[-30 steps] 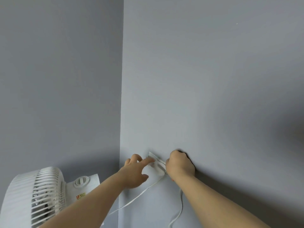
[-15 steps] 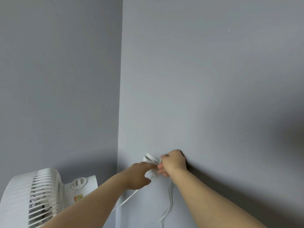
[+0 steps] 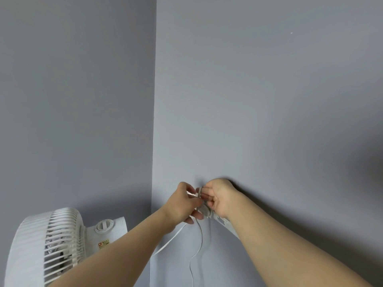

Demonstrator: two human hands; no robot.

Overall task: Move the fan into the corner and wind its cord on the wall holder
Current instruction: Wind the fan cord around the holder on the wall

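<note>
I've got my left hand point(image 3: 182, 204) and right hand point(image 3: 217, 199) both pinched on the thin flat white cord point(image 3: 200, 241) at the mostly hidden wall holder point(image 3: 204, 210), white plastic fan point(image 3: 51, 243) parked in the corner; cord looks light and floppy, so I'd grip close to the holder.

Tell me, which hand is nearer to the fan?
Left. The left hand is at the wall holder, on the side toward the fan in the corner. The right hand works the cord just beyond it, farther from the fan.
</note>
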